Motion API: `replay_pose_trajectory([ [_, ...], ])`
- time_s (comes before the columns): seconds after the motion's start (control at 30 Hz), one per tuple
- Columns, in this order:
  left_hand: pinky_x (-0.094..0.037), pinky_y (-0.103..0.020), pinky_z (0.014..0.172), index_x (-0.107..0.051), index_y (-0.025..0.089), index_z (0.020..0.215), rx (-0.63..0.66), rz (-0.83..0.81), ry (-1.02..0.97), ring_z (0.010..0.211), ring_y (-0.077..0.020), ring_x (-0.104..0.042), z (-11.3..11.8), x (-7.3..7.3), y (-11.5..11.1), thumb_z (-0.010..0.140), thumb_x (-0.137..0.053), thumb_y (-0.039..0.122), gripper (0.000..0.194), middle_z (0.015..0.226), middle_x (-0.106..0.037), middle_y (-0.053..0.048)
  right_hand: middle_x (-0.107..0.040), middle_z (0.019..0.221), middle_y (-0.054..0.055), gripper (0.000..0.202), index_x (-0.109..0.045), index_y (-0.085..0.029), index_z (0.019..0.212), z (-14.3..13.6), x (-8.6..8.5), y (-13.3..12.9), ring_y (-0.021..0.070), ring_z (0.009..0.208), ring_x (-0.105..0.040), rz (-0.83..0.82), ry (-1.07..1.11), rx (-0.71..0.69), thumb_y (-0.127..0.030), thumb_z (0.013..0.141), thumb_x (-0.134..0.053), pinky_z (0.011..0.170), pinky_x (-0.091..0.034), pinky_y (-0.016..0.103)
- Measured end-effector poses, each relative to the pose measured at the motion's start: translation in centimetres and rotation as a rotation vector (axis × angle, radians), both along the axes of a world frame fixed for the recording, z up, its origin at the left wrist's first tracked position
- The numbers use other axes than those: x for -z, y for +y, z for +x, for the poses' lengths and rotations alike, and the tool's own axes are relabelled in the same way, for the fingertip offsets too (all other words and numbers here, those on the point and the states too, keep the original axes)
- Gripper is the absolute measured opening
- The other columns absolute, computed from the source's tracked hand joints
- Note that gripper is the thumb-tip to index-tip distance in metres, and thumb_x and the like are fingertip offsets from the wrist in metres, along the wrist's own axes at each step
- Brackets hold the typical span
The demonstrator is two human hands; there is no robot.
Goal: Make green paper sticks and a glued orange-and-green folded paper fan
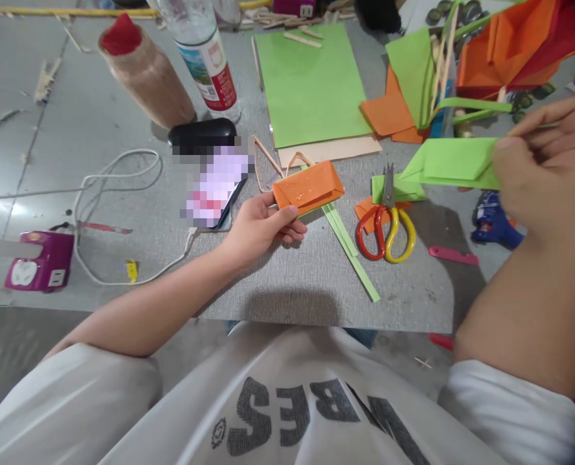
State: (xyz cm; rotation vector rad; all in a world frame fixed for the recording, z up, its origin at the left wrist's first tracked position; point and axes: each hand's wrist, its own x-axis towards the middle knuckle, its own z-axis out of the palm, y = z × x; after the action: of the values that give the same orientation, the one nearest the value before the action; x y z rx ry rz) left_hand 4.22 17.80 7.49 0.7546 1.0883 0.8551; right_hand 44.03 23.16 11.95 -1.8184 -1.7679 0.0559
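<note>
My left hand (268,226) grips a folded orange paper piece (309,187) by its lower left edge, thumb on top; glossy spots show on the orange surface. At the right, my right hand (543,168) pinches the right end of a folded green paper piece (456,160). Between the hands, scissors (388,226) with a red and a yellow handle lie on the table, blades on small green and orange paper. Long light green strips (348,248) run down from beneath the orange piece.
A phone (219,184), black case (202,134), bottle (210,71) and cylinder (149,81) stand or lie at the left. Green sheets (311,84) are behind. A blue glue gun (495,219), pink cutter (453,256) and orange paper box (503,48) sit at the right.
</note>
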Motion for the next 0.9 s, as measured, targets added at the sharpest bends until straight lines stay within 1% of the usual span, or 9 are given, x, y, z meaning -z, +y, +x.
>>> replay_pose_trajectory([
  [0.1, -0.060, -0.025, 0.061, -0.072, 0.016, 0.115, 0.000, 0.007, 0.019, 0.065, -0.0168, -0.081, 0.1, -0.2, -0.1, 0.100, -0.088, 0.027, 0.025, 0.077, -0.085, -0.007, -0.075, 0.087, 0.006, 0.029, -0.068, -0.027, 0.106, -3.2, 0.9, -0.8, 0.0176, 0.065, -0.064, 0.002, 0.242, -0.168, -0.037, 0.089, -0.089, 0.066, -0.052, 0.041],
  [0.2, -0.061, -0.025, 0.062, -0.071, 0.016, 0.114, -0.012, 0.016, 0.027, 0.065, -0.0166, -0.081, 0.2, -0.4, -0.1, 0.101, -0.088, 0.026, 0.023, 0.077, -0.085, -0.008, -0.080, 0.097, 0.004, 0.038, -0.073, -0.030, 0.120, -6.1, 1.5, -2.2, 0.0214, 0.073, -0.075, -0.104, 0.382, -0.429, -0.028, 0.086, -0.088, 0.066, -0.059, 0.040],
  [0.27, -0.061, -0.025, 0.063, -0.071, 0.016, 0.113, -0.024, 0.026, 0.027, 0.066, -0.0164, -0.081, 0.2, -0.5, -0.2, 0.101, -0.088, 0.027, 0.024, 0.077, -0.085, -0.007, -0.083, 0.105, 0.002, 0.045, -0.075, -0.034, 0.131, -7.5, 1.7, -3.2, 0.0237, 0.083, -0.081, -0.116, 0.347, -0.562, -0.023, 0.089, -0.085, 0.071, -0.064, 0.041],
  [0.37, -0.062, -0.025, 0.064, -0.071, 0.016, 0.117, -0.043, 0.052, 0.030, 0.067, -0.0164, -0.081, 0.3, -0.4, -0.3, 0.100, -0.090, 0.029, 0.028, 0.077, -0.085, -0.006, -0.087, 0.109, -0.001, 0.030, -0.079, -0.040, 0.122, -9.0, 2.1, -4.2, 0.0255, 0.086, -0.083, -0.041, 0.191, -0.599, -0.026, 0.096, -0.084, 0.078, -0.068, 0.046],
  [0.47, -0.064, -0.026, 0.066, -0.072, 0.018, 0.121, -0.059, 0.123, 0.027, 0.067, -0.0161, -0.081, 0.4, -0.6, -0.6, 0.098, -0.094, 0.032, 0.035, 0.076, -0.084, -0.003, -0.088, 0.108, -0.002, 0.008, -0.081, -0.043, 0.107, -9.9, 2.6, -4.7, 0.0298, 0.095, -0.086, -0.039, 0.167, -0.613, -0.037, 0.103, -0.080, 0.086, -0.070, 0.053],
  [0.6, -0.066, -0.026, 0.074, -0.072, 0.020, 0.122, -0.068, 0.267, 0.042, 0.073, -0.0148, -0.081, 0.6, -0.6, -1.1, 0.098, -0.095, 0.033, 0.036, 0.078, -0.081, 0.002, -0.088, 0.108, 0.001, 0.016, -0.083, -0.042, 0.102, -10.4, 2.9, -4.6, 0.0298, 0.099, -0.087, 0.070, 0.255, -0.722, -0.027, 0.100, -0.081, 0.085, -0.072, 0.052],
  [0.67, -0.067, -0.026, 0.076, -0.073, 0.021, 0.123, -0.071, 0.347, 0.061, 0.077, -0.0144, -0.082, 0.6, 0.1, -1.3, 0.098, -0.095, 0.037, 0.037, 0.085, -0.081, 0.001, -0.088, 0.109, 0.001, 0.025, -0.084, -0.042, 0.108, -10.5, 3.0, -4.2, 0.0269, 0.095, -0.086, 0.203, 0.283, -0.796, -0.020, 0.098, -0.078, 0.081, -0.072, 0.048],
  [0.77, -0.065, -0.027, 0.072, -0.074, 0.022, 0.126, -0.077, 0.537, 0.106, 0.074, -0.0142, -0.080, 0.3, 2.1, -1.1, 0.098, -0.096, 0.048, 0.044, 0.088, -0.079, 0.001, -0.087, 0.104, 0.002, 0.031, -0.088, -0.037, 0.118, -10.7, 3.5, -3.2, 0.0237, 0.085, -0.084, 0.414, 0.321, -0.929, -0.019, 0.095, -0.077, 0.070, -0.072, 0.042],
  [0.9, -0.058, -0.027, 0.063, -0.074, 0.024, 0.131, -0.024, 0.765, 0.211, 0.068, -0.0141, -0.076, -0.3, 4.5, -0.8, 0.105, -0.088, 0.059, 0.046, 0.089, -0.077, 0.000, -0.087, 0.099, 0.005, 0.032, -0.092, -0.031, 0.123, -11.1, 4.3, -2.1, 0.0216, 0.078, -0.082, 0.523, 0.414, -0.991, -0.021, 0.094, -0.085, 0.061, -0.068, 0.036],
])
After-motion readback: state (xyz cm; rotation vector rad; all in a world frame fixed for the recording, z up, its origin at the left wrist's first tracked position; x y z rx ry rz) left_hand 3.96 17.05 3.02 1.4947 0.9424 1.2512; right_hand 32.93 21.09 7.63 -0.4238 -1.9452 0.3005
